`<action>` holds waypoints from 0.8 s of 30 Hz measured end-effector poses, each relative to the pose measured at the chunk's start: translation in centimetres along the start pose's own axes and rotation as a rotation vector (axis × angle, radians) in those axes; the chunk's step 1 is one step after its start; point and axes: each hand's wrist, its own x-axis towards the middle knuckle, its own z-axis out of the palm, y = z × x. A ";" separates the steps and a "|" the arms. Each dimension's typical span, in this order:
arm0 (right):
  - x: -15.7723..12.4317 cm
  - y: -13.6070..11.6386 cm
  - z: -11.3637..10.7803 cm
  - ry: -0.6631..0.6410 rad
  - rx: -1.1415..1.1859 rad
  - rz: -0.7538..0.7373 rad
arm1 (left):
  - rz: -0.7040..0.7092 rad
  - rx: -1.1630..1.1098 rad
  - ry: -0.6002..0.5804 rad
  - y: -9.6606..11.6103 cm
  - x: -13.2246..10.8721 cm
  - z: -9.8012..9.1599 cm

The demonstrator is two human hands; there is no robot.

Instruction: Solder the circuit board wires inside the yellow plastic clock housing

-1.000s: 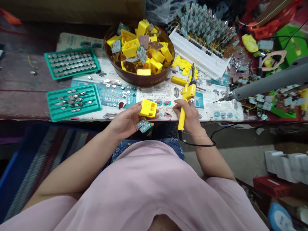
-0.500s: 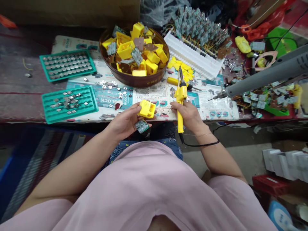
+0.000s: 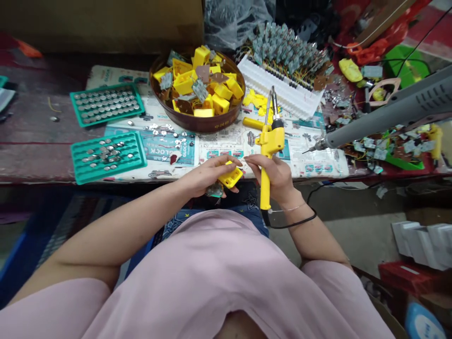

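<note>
Head view: the left hand pinches a small yellow plastic casing at the near edge of the bench, while the right hand grips a yellow soldering iron, tip pointing far toward a brown bowl of yellow parts.

Even, bright overhead light, soft shadows, strong wide-angle bending at edges, perhaps slight blur.

The left hand covers most of the small circuit board and part of the yellow housing, so the joint between them cannot be seen. The grey tool is cut by the right edge. The pieces on the lower green tray are too small to identify
</note>
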 end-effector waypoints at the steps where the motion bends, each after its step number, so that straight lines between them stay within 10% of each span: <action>1: 0.0 -0.2 -0.3 -0.023 0.011 -0.010 | -0.006 0.020 -0.010 0.1 0.2 0.2; 9: -0.3 -0.7 -0.8 -0.029 0.168 -0.048 | 0.036 0.053 0.050 0.5 0.9 1.7; 16: -0.1 -2.4 0.0 0.093 0.346 0.348 | 0.190 0.094 0.106 -1.1 1.0 1.8; 24: 0.8 -3.1 0.0 0.101 0.508 0.471 | 0.232 0.099 0.113 -1.5 0.7 1.5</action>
